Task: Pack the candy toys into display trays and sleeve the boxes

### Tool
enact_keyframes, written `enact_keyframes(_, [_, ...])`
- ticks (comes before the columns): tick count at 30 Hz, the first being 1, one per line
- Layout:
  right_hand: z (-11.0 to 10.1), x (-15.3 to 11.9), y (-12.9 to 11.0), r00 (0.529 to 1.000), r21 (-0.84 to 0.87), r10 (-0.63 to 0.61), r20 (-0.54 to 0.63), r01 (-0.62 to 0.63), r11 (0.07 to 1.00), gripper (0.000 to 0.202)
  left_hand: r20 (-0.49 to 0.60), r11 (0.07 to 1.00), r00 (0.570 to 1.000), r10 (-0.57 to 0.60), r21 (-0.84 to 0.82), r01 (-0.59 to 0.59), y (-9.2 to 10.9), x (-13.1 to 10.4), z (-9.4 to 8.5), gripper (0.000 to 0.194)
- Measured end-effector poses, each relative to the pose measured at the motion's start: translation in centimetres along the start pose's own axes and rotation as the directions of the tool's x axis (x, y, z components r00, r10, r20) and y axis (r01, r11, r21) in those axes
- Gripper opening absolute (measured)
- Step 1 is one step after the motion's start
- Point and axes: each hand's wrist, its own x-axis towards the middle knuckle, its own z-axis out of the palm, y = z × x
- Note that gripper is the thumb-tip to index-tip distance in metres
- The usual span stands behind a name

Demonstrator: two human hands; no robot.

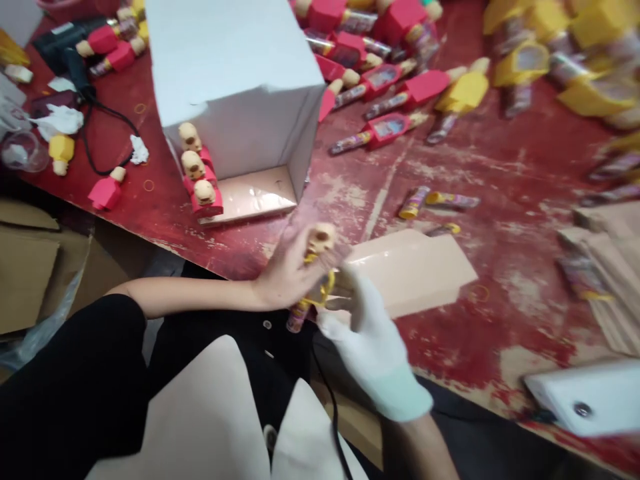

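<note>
My bare left hand is closed round a yellow candy toy with a beige animal head and a clear window. A wrapped candy tube sticks out below the toy. My right hand, in a white glove, is at the toy's right side, thumb and fingers apart. Motion blur hides whether its fingertips touch the toy. Beyond my hands stands an open white cardboard box. Three red toys with beige heads stand in a row along its left side. A beige card strip lies beside my right hand.
Red candy toys lie in a heap behind the box. Yellow ones are piled at the far right. Loose candy tubes lie mid-table. A white device sits at the right edge. A dark heat gun and cable are at the left.
</note>
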Motion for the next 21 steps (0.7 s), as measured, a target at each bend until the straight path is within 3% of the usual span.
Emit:
enact_keyframes(2, [0.1,1.8,-0.1,0.999,0.009,-0.053,-0.004,0.053,0.999,0.074,0.073,0.991,0.997,-0.003,0.133,-0.007,0.0,0.0,-0.6,0.034])
enact_keyframes(4, [-0.1,3.2,-0.4,0.997,0.019,-0.062,0.050,0.062,0.998,0.057,0.058,0.966,0.996,0.064,0.248,-0.077,-0.1,0.1,-2.0,0.042])
enact_keyframes(6, [-0.9,4.3,-0.8,0.997,0.014,-0.050,0.066,0.049,0.999,0.042,0.037,0.892,0.978,0.207,0.403,-0.204,-0.3,0.4,-4.2,0.049])
enact_keyframes(8, [-2.1,5.6,-1.5,0.997,-0.020,-0.078,-0.028,0.077,0.997,0.038,0.111,0.744,0.946,0.304,0.593,-0.309,-0.8,0.8,-7.2,0.046])
enact_keyframes(11, [-2.5,9.1,-3.2,0.942,-0.132,-0.215,-0.257,0.186,0.974,0.048,0.263,0.470,0.929,0.260,0.806,-0.360,-2.4,1.3,-11.3,0.043])
enact_keyframes(13, [-1.0,12.3,-4.3,0.909,-0.142,-0.311,-0.278,0.281,0.949,0.055,0.305,0.312,0.928,0.214,0.879,-0.361,-3.6,1.5,-13.0,0.046])
enact_keyframes(17, [4.1,17.8,-5.4,0.884,0.118,-0.446,-0.136,0.462,0.879,0.049,0.380,0.026,0.908,0.176,0.920,-0.390,-4.8,1.4,-14.0,0.048])
enact_keyframes(19, [5.6,19.1,-5.6,0.873,0.098,-0.474,-0.112,0.484,0.869,0.044,0.414,-0.078,0.891,0.185,0.910,-0.406,-4.9,1.4,-14.0,0.048])
enact_keyframes(21, [5.8,19.4,-5.7,0.890,-0.006,-0.453,-0.061,0.453,0.891,0.037,0.438,-0.146,0.875,0.207,0.898,-0.415,-4.9,1.3,-13.9,0.047])
